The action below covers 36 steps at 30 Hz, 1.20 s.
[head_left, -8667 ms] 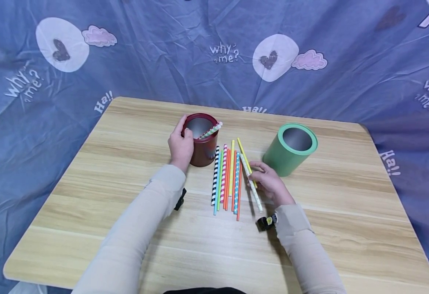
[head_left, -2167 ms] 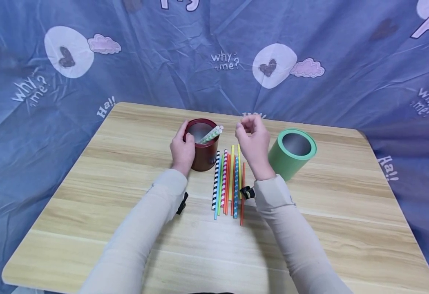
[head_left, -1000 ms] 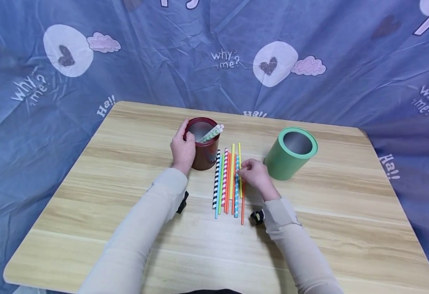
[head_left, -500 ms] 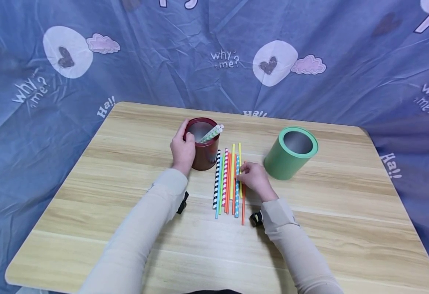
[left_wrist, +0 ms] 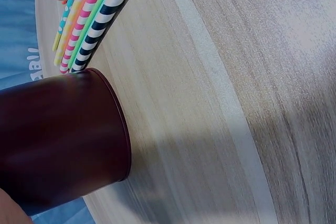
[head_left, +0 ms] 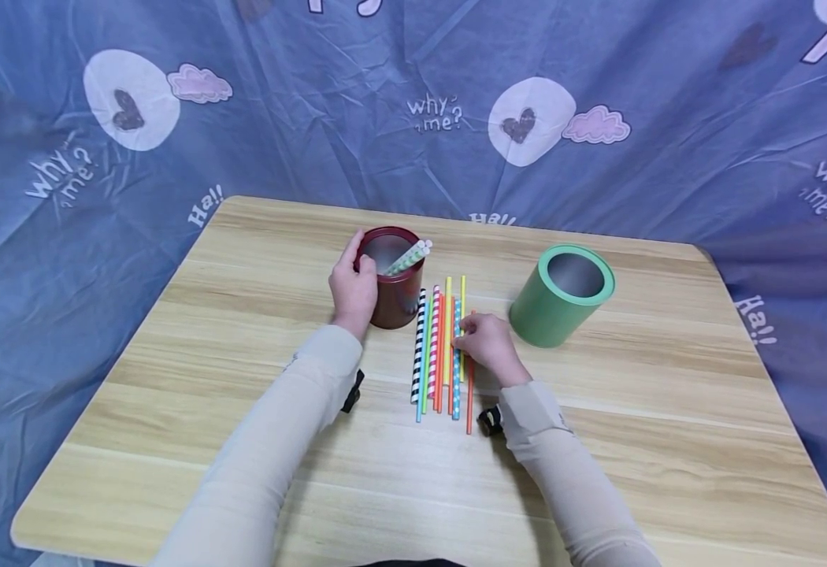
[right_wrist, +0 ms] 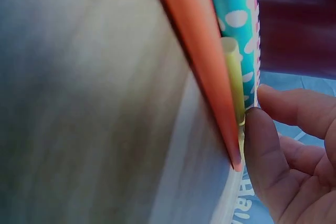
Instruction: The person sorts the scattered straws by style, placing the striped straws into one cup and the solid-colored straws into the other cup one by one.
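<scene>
My left hand point(head_left: 354, 290) grips the dark red can point(head_left: 395, 303) at its rim, thumb on the near side. Leaning in that can are white straws with green patterns point(head_left: 408, 257). Over a row of straws on the table, my right hand point(head_left: 490, 346) pinches the blue polka-dot straw point(head_left: 456, 398) between thumb and index finger. In the right wrist view, the dotted straw point(right_wrist: 236, 17) runs to those fingertips, beside a thin yellow straw point(right_wrist: 234, 77) and an orange straw point(right_wrist: 202, 40). The straw's pinched part is partly hidden by the fingers.
A green can point(head_left: 544, 315) stands upright right of my right hand, its opening dark inside. Left of the dotted straw lie a black-striped straw point(head_left: 417, 354), a pink-striped straw point(head_left: 434, 339) and a thicker yellow straw point(head_left: 448, 315). A blue printed cloth point(head_left: 357, 142) hangs behind the table.
From above the dark red can, my right hand has come down to the row and shifted slightly left onto the dotted straw. The white flecked straw held earlier is now in the can.
</scene>
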Motion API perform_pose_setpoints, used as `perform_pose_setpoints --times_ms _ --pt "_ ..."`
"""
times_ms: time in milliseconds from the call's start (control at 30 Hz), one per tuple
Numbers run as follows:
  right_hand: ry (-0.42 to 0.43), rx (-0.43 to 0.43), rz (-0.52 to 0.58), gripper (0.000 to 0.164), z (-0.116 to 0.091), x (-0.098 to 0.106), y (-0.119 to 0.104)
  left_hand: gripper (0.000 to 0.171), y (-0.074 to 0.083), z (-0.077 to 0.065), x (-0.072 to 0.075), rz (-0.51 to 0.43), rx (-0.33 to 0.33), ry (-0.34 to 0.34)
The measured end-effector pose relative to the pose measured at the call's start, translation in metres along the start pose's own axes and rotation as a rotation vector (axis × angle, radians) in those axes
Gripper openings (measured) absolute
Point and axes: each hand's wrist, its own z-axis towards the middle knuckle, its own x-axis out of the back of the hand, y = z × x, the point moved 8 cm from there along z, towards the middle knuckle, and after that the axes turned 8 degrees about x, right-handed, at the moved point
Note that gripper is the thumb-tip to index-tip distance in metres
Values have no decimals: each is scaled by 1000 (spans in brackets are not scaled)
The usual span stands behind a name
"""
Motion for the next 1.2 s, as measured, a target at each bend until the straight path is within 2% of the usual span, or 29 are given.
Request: perform_pose_setpoints --times_ms 367,600,1200 --pt "12 11 -102 40 4 -3 -8 44 -2 1 -1 3 1 -2" --pt "16 -44 -88 43 4 -4 -9 44 -3 2 -2 -3 15 -11" --pt "-21 -37 -118 45 6 3 -5 43 -2 1 -1 1 -1 3"
